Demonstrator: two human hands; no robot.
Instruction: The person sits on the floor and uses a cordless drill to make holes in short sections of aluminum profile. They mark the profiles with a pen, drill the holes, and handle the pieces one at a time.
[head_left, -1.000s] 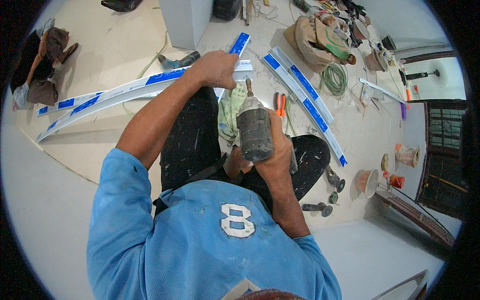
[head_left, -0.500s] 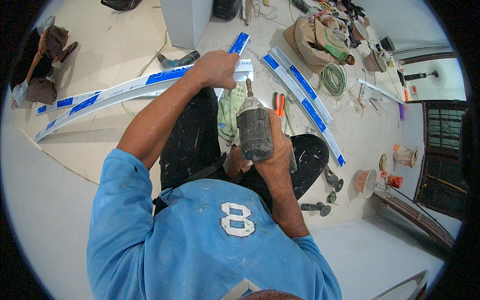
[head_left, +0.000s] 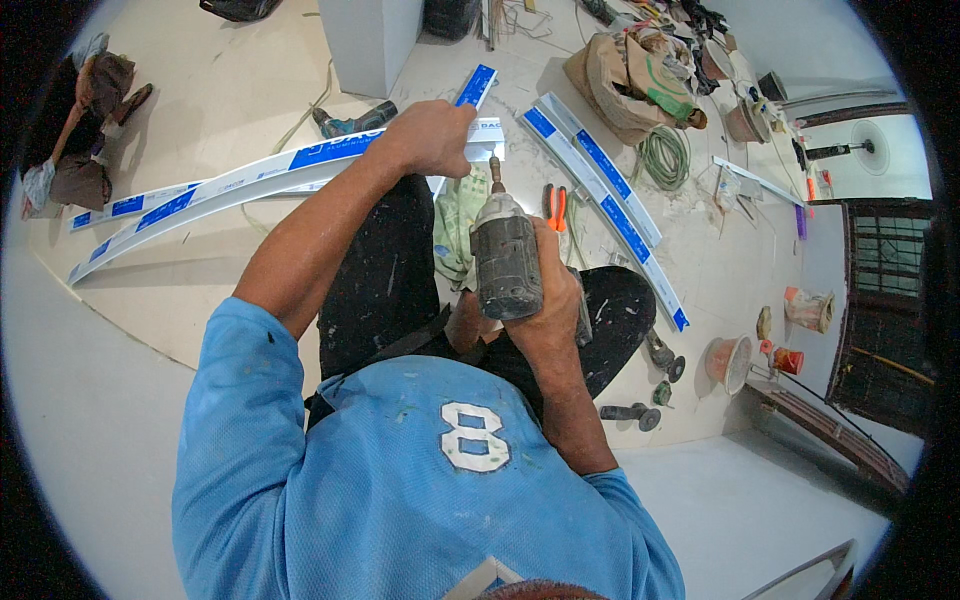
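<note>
My left hand (head_left: 430, 138) is closed round a long white metal profile (head_left: 240, 178) with blue protective film, close to its right end. My right hand (head_left: 548, 310) grips a worn, dark power drill (head_left: 506, 262), its body pointing away from me. The bit in its chuck reaches the underside of the profile's right end; whether it touches cannot be made out. Beneath the held profile lies another film-covered profile (head_left: 130, 205), and a further piece (head_left: 476, 88) slants out beyond my left hand. Orange-handled pliers (head_left: 556, 208) lie on the floor right of the drill.
Two profiles (head_left: 612, 200) lie slanting to the right. A second drill (head_left: 355, 121) rests beyond the held profile. A coiled green hose (head_left: 663, 158), a large sack (head_left: 625, 90), angle grinders (head_left: 632, 414) and buckets (head_left: 729, 364) stand or lie further right. A pillar (head_left: 370, 45) rises ahead.
Hardly anything differs. The drill and my right hand have shifted very slightly left; my left hand keeps its hold on the profile.
</note>
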